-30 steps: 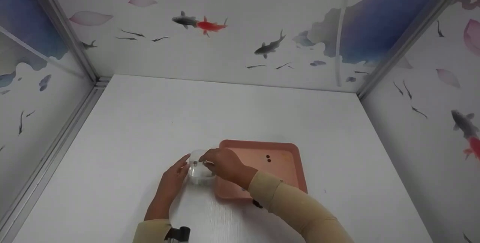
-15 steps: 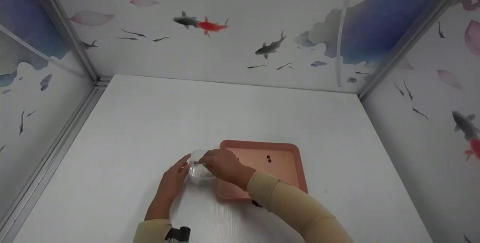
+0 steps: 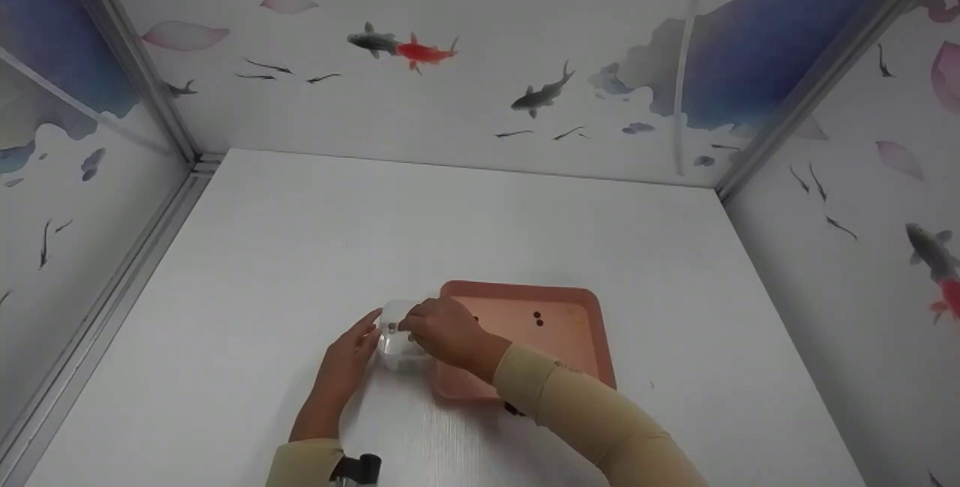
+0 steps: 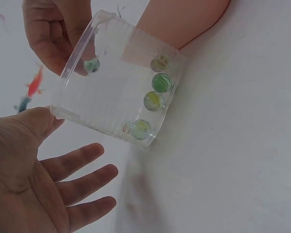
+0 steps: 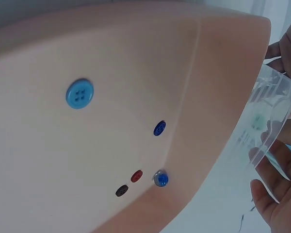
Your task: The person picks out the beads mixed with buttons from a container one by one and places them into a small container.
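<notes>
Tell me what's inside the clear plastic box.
The clear box holds four glass marbles along one wall. The right hand pinches a fifth marble at its rim. Nothing else shows inside.

the pink tray (image 3: 592,337) blocks the right of the clear box (image 3: 397,348); the table (image 3: 450,224) beyond lies open.

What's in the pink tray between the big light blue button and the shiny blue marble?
In the right wrist view, a small dark blue button lies between the light blue button and the blue marble, on the pink tray.
</notes>
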Demonstrator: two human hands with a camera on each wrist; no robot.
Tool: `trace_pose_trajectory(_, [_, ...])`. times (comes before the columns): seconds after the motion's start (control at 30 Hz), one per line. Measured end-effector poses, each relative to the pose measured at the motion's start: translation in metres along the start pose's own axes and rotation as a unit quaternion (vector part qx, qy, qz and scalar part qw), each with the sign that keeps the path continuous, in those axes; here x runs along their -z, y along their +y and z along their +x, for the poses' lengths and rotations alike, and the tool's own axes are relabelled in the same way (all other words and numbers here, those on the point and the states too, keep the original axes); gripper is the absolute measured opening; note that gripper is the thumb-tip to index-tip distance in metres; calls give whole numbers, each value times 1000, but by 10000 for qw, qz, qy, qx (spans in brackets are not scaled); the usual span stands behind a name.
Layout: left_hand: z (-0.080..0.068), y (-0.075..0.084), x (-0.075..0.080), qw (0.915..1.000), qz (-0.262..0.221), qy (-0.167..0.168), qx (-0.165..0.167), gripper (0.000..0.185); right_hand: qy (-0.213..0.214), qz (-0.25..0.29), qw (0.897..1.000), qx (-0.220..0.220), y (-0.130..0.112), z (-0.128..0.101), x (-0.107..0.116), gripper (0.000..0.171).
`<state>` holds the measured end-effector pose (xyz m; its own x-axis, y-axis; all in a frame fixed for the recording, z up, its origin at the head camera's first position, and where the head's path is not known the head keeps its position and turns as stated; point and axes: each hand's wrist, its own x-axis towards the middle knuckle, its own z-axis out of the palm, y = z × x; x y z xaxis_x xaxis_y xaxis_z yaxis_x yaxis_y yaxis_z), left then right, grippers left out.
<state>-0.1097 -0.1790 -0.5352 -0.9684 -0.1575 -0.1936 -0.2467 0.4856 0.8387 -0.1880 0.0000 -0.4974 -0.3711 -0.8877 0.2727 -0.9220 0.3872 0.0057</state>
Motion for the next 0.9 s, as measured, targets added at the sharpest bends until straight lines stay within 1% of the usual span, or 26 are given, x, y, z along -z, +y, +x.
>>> trace_pose_trajectory(0.17, [-1, 1, 0, 10000, 37, -55, 30, 45, -53, -77, 10000, 16, -1, 0, 3, 24])
trace_pose_trajectory(0.33, [-2, 1, 0, 10000, 31, -78, 33, 45, -258, -309, 9991, -126, -2, -2, 4, 30])
trace_pose_trajectory(0.43, [-2, 1, 0, 10000, 32, -74, 47, 45, -298, -429, 9985, -180, -2, -3, 5, 34])
trace_pose_trajectory(0.77, [-1, 2, -2, 9998, -44, -61, 169, 45, -237, -430, 9978, -450, -1, -8, 9, 49])
trace_pose_trajectory(0.9, [-1, 1, -2, 9998, -80, -88, 164, 46, -415, -317, 9965, -649, 0, -8, 10, 55])
